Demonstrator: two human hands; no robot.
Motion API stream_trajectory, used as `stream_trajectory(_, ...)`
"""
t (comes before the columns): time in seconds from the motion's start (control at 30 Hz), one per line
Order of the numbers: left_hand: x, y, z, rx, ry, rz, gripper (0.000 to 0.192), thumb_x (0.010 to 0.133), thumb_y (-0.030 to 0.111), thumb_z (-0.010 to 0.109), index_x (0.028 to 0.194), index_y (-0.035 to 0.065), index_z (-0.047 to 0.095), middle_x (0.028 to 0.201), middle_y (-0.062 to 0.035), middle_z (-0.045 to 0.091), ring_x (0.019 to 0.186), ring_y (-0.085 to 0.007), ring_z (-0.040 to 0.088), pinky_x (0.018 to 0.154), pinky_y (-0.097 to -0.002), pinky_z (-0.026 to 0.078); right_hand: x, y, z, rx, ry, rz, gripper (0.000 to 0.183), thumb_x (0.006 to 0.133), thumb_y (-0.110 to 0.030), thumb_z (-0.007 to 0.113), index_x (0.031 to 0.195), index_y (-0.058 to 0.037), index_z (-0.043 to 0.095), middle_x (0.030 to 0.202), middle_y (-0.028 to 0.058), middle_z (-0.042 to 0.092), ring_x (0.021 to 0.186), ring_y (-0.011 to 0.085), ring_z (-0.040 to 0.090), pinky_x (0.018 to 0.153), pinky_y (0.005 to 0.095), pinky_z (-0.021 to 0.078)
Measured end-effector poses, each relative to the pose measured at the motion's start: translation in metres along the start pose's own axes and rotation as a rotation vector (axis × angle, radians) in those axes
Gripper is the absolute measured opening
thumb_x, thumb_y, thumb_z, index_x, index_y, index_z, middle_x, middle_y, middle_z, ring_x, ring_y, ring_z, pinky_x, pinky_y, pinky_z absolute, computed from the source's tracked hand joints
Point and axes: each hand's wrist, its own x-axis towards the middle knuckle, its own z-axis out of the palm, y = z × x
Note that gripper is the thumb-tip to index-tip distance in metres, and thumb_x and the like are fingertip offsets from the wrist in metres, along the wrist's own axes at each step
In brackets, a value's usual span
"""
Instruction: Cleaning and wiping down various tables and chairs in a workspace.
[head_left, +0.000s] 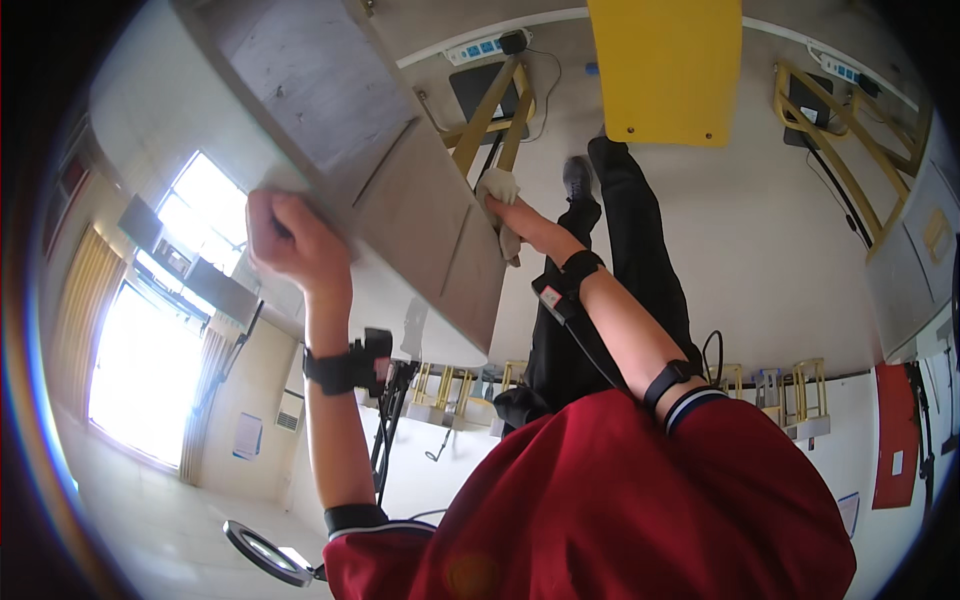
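Observation:
My left hand is curled into a fist with nothing visible in it. It rests at the edge of the pale glossy tabletop. My right hand reaches down and grips a crumpled off-white cloth. The cloth is beside the grey drawer fronts under the tabletop, close to the yellow metal table legs. Its far side is hidden, so I cannot tell whether it touches the grey panel or a leg. Each wrist wears a black strap, with a small device on the left one.
A yellow panel with two screws stands ahead of my feet. Power strips and a loose black cable lie along the floor. Another grey desk with yellow legs is at right. A ring magnifier lamp is at lower left.

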Motion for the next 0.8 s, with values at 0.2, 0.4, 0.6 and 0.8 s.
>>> stream_trajectory(0.2, 0.001, 0.007, -0.003, -0.036, -0.086, -0.001, 0.016, 0.081, 0.007, 0.042, 0.072, -0.0005, 0.052, 0.06, -0.004, 0.046, 0.051, -0.0104, 0.04, 0.047, -0.0246, 0.032, 0.029, 0.012, 0.009, 0.123, 0.113, -0.156, 0.046, 0.084, -0.035, 0.048, 0.119, -0.0047, 0.045, 0.11, 0.0102, 0.053, 0.102, 0.0208, 0.048, 0.087, 0.0309, 0.0367)
stream_trajectory(0.4, -0.001, -0.01, -0.038, 0.492, -0.211, 0.496, 0.04, 0.081, 0.029, 0.059, 0.102, -0.0034, 0.052, 0.097, -0.0171, 0.055, 0.079, -0.0278, 0.057, 0.066, -0.0353, 0.048, 0.064, 0.008, 0.02, -0.098, 0.411, -0.164, 0.034, 0.076, -0.03, 0.052, 0.099, -0.0057, 0.054, 0.076, 0.0125, 0.061, 0.069, 0.025, 0.059, 0.064, 0.0345, 0.0445)
stream_trajectory(0.6, -0.024, -0.008, -0.078, 0.873, -0.232, 0.352, 0.042, 0.078, 0.034, 0.046, 0.101, -0.0012, 0.053, 0.061, -0.009, 0.046, 0.055, -0.0193, 0.047, 0.053, -0.039, 0.046, 0.128, 0.012, -0.037, -0.236, 0.52, -0.179, 0.038, 0.074, -0.026, 0.052, 0.106, -0.0061, 0.054, 0.08, 0.0133, 0.063, 0.071, 0.026, 0.062, 0.066, 0.0348, 0.0467)
stream_trajectory(0.8, -0.015, -0.009, -0.068, 0.827, -0.282, 0.34, 0.042, 0.079, 0.034, 0.046, 0.101, -0.0007, 0.053, 0.064, -0.0091, 0.047, 0.056, -0.0198, 0.049, 0.054, -0.0385, 0.047, 0.181, -0.014, -0.068, -0.231, 0.468, -0.025, 0.038, 0.074, -0.022, 0.052, 0.108, -0.0052, 0.053, 0.078, 0.0112, 0.062, 0.068, 0.0211, 0.061, 0.065, 0.0335, 0.0465)
